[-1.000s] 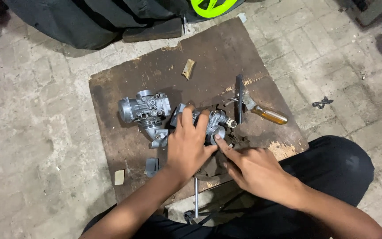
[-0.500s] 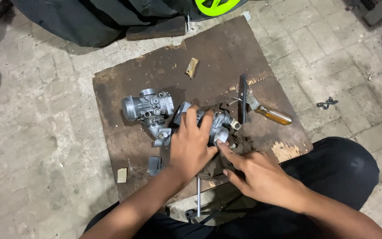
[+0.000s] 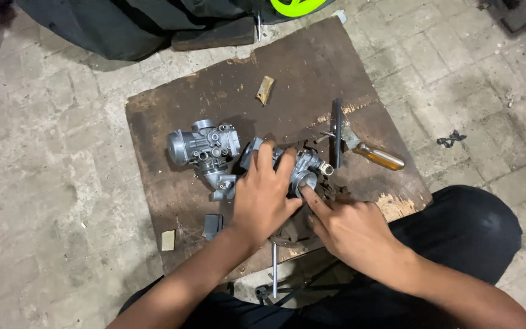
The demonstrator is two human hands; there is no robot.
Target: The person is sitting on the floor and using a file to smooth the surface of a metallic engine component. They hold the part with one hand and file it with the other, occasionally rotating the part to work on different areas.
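Head view: a dark brown wooden board (image 3: 287,79) lies on the paved floor, and everything else is placed against it. Near the board's middle the left hand (image 3: 266,198) lies flat over a grey metal carburetor (image 3: 296,164), fingers spread and curled down around its body, gripping it. The right hand (image 3: 351,228) comes in from the board's near edge; its index finger is stretched out and its tip touches the round end of that same carburetor, the other fingers folded in; I cannot tell whether it pinches anything small.

Just beside the held piece, toward the board's left, a second carburetor (image 3: 205,149) rests free, its round throat facing the left edge. Toward the board's right side a tool with an amber handle (image 3: 382,156) lies aslant, and a dark flat bar (image 3: 336,131) stands just beside it. A small tan scrap (image 3: 265,89) sits toward the far edge. At the near left corner are a small dark block (image 3: 213,225) and a pale square chip (image 3: 168,240). A thin metal rod (image 3: 274,268) sticks out over the near edge. No label or package shows.
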